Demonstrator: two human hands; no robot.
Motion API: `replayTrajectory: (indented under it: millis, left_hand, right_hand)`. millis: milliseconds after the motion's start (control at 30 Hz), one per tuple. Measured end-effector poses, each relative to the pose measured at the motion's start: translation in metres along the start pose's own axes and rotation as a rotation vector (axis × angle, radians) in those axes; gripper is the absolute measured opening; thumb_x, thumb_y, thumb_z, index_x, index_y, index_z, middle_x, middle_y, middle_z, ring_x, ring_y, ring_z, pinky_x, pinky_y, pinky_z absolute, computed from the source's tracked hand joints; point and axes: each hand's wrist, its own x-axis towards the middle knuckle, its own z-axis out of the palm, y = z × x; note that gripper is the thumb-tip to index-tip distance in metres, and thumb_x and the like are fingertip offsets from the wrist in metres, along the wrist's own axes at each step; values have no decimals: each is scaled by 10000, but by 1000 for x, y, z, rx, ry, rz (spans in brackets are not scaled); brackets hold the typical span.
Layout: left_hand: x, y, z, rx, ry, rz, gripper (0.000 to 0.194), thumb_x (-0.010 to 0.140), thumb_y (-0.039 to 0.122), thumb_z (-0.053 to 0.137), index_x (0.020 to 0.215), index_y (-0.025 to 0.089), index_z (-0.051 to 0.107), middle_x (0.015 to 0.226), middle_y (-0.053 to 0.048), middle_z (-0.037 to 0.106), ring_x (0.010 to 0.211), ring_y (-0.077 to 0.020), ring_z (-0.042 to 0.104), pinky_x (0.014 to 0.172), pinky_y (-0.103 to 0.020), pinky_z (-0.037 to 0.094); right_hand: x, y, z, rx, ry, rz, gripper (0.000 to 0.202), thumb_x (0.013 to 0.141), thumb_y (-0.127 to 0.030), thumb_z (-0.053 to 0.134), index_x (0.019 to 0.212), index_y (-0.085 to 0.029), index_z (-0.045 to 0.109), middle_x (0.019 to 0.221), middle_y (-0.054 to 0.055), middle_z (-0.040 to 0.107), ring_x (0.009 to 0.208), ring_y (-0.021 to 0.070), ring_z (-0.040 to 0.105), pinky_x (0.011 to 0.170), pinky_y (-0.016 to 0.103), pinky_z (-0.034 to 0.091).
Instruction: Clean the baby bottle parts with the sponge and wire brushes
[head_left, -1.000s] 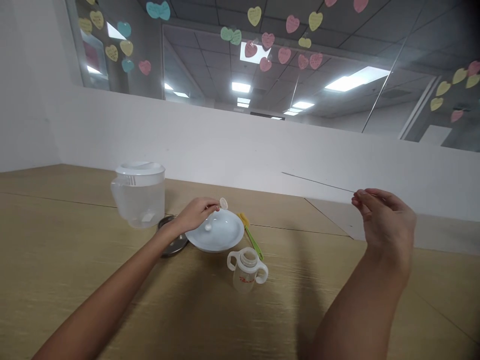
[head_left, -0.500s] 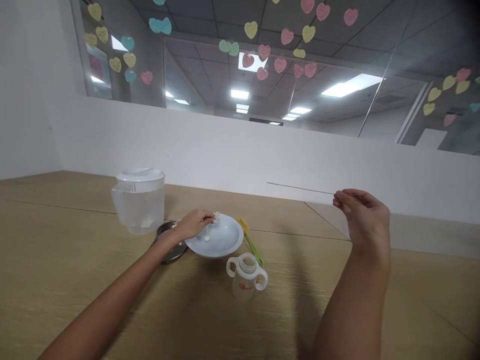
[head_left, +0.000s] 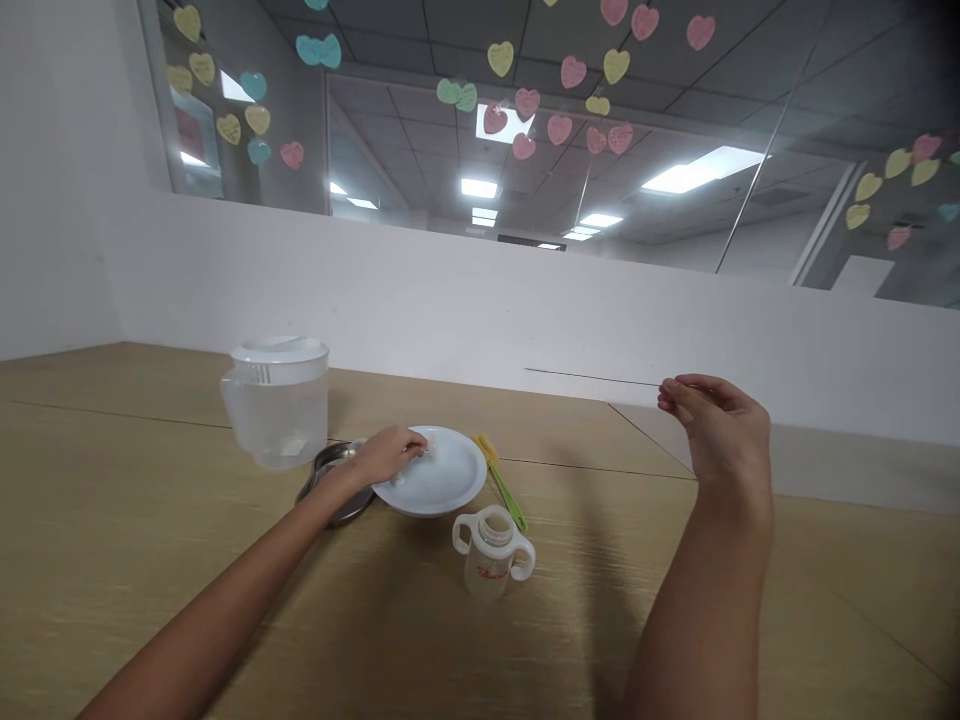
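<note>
Over the left side of a white bowl (head_left: 454, 480), my left hand (head_left: 386, 455) is closed in a pinch. Between its fingertips is a small whitish bottle straw piece (head_left: 431, 447), whose lower part is mostly hidden against the bowl. Raised at the right, my right hand (head_left: 716, 420) pinches one end of a thin straight rod (head_left: 592, 376). The rod points left, nearly level, apart from the bowl; I cannot make out its far tip. In front of the bowl stands an uncovered clear baby bottle (head_left: 487, 578) with two white handles.
A lidded clear plastic pitcher (head_left: 281, 415) stands at the back left. A steel dish (head_left: 349, 508) sits partly under my left forearm. Right of the bowl lies a green-handled brush (head_left: 510, 500) with a yellow head. A white wall (head_left: 420, 290) rises behind the wooden table (head_left: 360, 640).
My left hand has lowered slightly with the straw piece, bringing it closer to the bowl. My right hand and the rod have shifted a little to the left.
</note>
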Motion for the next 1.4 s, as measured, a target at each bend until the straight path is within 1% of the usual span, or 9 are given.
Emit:
replayTrajectory:
  millis: [100,233,400,533,700,900,1033,1200,1400]
  left_hand:
    - [-2,6,3,62,-23,-29,301,829,249,410,909,194,695,929,-65,701,804,-189,610,678,-237,404]
    - [-3,11,10,165,-49,-70,250,773,184,477,825,211,720,865,-75,710,798,-203,614,707,-257,411]
    - [3,9,19,281,-68,-108,234,735,103,507,809,164,721,881,-134,699,865,-244,607,811,-330,395]
    - [11,10,26,312,-88,-119,190,713,84,530,743,139,710,812,-150,695,845,-245,611,827,-348,388]
    - [18,12,34,255,-112,-110,190,702,83,538,752,122,717,847,-172,697,857,-269,620,811,-358,394]
    - [20,9,39,6,-175,-55,224,701,161,560,828,222,734,841,-46,725,768,-196,650,626,-231,423]
    - [19,16,27,-143,-158,-5,240,738,208,524,858,217,731,819,-11,726,743,-166,632,629,-204,419]
    - [13,29,-4,-224,-129,29,261,763,301,508,835,182,730,806,-6,718,726,-170,604,623,-208,405]
    - [2,43,-34,-351,24,43,265,773,336,518,864,180,712,869,-14,712,802,-184,604,715,-240,417]
  right_hand:
    - [1,1,0,-11,-8,-4,222,524,-214,774,694,-172,637,659,-19,590,589,109,566,695,309,533]
    - [2,2,-1,-3,-17,-4,222,525,-215,778,689,-170,636,652,-22,584,586,103,565,687,291,525]
    - [0,0,1,-10,-27,1,229,516,-219,778,684,-167,631,637,-27,573,582,103,561,649,282,521]
    - [1,1,6,-30,-60,-6,232,506,-216,770,677,-155,626,638,-17,578,567,100,554,605,275,515]
    - [0,3,15,-90,-111,-31,226,516,-231,758,682,-154,626,637,-11,588,542,96,543,585,282,514]
    - [-7,2,35,-201,-175,-1,193,541,-230,730,684,-152,628,566,-13,585,514,99,543,587,274,505]
    - [-9,19,56,-258,-300,21,187,546,-243,711,677,-150,615,540,-10,588,499,104,549,553,252,478]
    - [-17,65,90,-353,-537,132,132,566,-228,643,668,-153,605,537,1,592,494,116,543,545,256,476]
    - [-32,125,113,-422,-586,225,107,573,-201,595,660,-142,609,529,17,606,505,131,559,549,251,486]
